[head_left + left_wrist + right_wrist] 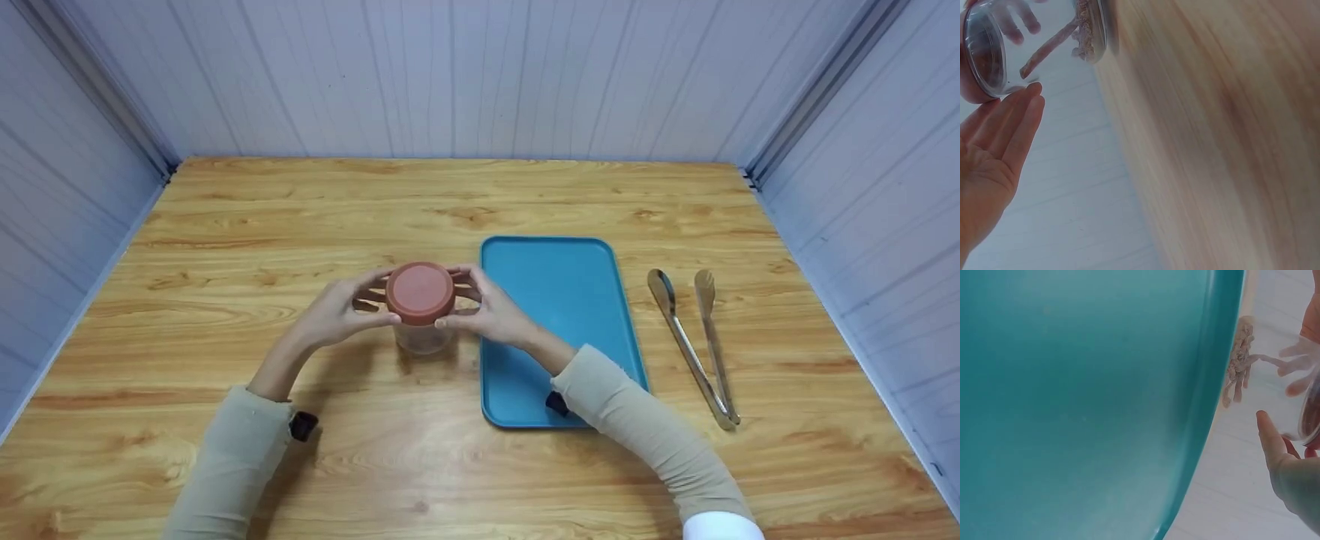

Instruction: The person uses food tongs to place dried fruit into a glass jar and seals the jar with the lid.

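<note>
A clear jar [424, 341] with a reddish-brown lid [421, 289] stands upright on the wooden table, just left of the blue tray. From its left side my left hand [337, 307] holds the lid, thumb at the front edge and fingers spread round the back. My right hand [493, 311] grips the same lid from the opposite side in a similar way. Through the jar wall, the left wrist view shows brown, knobbly stick-like pieces [1088, 34] gathered at the bottom, with one long piece [1050, 49] leaning up.
Beneath the right forearm lies the blue rectangular tray [559, 300], with a low raised rim. Metal tongs [690, 349] rest spread apart to the right of it. Pale panelled walls [450, 82] border the table at the back and both sides.
</note>
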The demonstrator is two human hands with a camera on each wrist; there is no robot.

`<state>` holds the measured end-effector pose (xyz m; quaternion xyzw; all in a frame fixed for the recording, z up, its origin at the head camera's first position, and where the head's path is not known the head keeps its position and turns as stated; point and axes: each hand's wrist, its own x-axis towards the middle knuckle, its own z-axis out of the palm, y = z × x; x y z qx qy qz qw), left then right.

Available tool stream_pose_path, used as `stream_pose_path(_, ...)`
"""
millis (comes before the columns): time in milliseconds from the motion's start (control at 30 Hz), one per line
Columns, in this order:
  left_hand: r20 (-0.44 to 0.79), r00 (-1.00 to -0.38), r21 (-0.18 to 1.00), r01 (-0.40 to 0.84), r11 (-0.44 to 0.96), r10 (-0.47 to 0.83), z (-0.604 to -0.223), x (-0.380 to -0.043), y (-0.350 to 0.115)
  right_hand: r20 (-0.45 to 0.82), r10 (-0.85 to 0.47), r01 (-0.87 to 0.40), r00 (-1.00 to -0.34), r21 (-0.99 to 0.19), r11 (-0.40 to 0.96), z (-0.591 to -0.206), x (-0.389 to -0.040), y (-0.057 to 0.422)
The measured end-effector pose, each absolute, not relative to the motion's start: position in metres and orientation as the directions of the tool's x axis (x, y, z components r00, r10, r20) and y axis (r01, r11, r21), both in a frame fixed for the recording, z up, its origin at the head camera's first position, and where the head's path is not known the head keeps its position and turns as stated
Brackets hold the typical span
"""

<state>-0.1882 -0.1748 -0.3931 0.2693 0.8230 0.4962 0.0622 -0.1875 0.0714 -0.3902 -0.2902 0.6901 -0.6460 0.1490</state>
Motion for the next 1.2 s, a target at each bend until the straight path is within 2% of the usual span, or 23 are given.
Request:
stream_pose_path(900,0.16,-0.839,0.863,0.374,0.338,0.52,-0.398,-0.189,-0.18,0.166,-0.587,-0.212,-0.792,-0.977,0.009,-0.391,-0.186,0.066)
stream_pose_path(1100,0.147,-0.861,0.844,0.365,0.392,0.487,-0.395,-0.186,-0.181,0.151,-0.602,-0.251,-0.784,-0.964,0.086,-0.389,-0.188,0.076)
stream_pose_path(1200,0.193,-0.874,0.816,0.396,0.422,0.447,-0.393,-0.184,-0.182,0.163,-0.599,-0.33,-0.784,-0.927,0.18,-0.392,-0.192,0.087)
